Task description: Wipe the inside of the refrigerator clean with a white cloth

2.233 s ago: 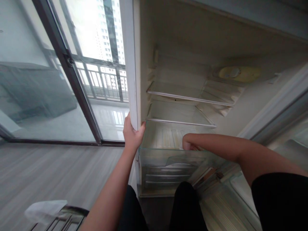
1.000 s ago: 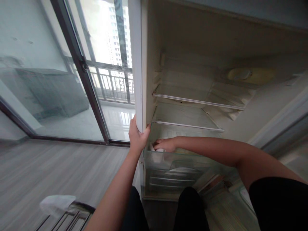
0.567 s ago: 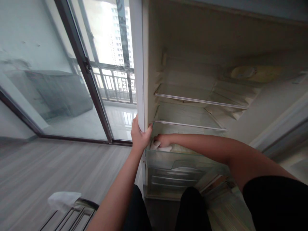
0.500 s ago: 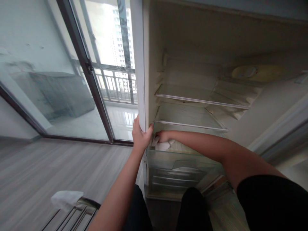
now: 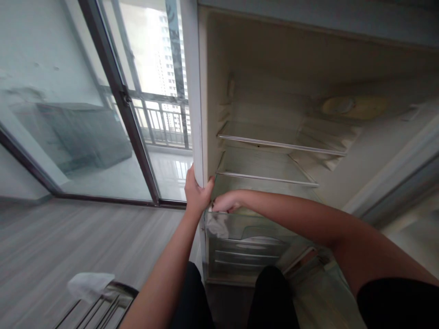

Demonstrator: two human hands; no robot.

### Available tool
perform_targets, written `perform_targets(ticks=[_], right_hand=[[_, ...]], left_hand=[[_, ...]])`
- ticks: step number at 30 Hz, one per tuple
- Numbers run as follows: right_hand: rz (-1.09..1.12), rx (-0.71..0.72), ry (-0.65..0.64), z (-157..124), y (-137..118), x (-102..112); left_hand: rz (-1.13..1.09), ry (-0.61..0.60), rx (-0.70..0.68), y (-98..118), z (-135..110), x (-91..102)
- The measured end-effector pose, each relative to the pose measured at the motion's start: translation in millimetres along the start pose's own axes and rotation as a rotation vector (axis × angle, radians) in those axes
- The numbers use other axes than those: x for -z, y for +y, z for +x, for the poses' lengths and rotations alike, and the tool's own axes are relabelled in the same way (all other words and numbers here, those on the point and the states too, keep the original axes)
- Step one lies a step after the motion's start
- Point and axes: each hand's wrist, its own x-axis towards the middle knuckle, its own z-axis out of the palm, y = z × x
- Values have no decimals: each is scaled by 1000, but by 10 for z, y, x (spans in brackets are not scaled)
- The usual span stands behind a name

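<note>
My left hand [image 5: 199, 192] is wrapped round the left side edge of an open fridge [image 5: 202, 114], thumb on the inner side. At the left end of the lowest clear shelf [image 5: 260, 224], my right hand [image 5: 227, 202] is closed on a crumpled white cloth [image 5: 218, 226]. The cloth hangs below my fingers at the shelf's front edge; whether it lies in front of or behind the clear panel, I cannot tell. My right fingertips are partly hidden.
Two glass shelves [image 5: 267, 167] sit above my right arm, and a clear drawer [image 5: 247, 258] is below. A yellowish lamp housing [image 5: 355, 107] is on the inner right wall. At lower left stands a metal rack [image 5: 99, 313] with a white cloth on it. A sliding glass door [image 5: 120, 91] is on the left.
My right hand has moved left and towards me with the cloth, from the shelf's inside to its front edge. My left hand keeps its hold. The view has shifted slightly.
</note>
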Motion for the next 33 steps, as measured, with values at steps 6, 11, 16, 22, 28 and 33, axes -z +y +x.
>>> perform_targets(ticks=[6,11,16,22,28,33], right_hand=[[-133,66,-134,-348,-168,107],[-257,358,160,-879,-245,118],[-513,718,744,-1376,128,-528],[-354,749,1119,-1113,1194,-1101],[-167,618,1325,-868,2040,-1319],[69,560,1533,-828,2170,-1300]], left_hand=[[-18,-6,33,-2,4,-8],[-7,-6,58,-29,17,-17],[-40,-24,78,-16,4,-13],[-30,-4,98,60,5,4],[-36,-6,135,101,21,13],[-32,5,124,85,17,9]])
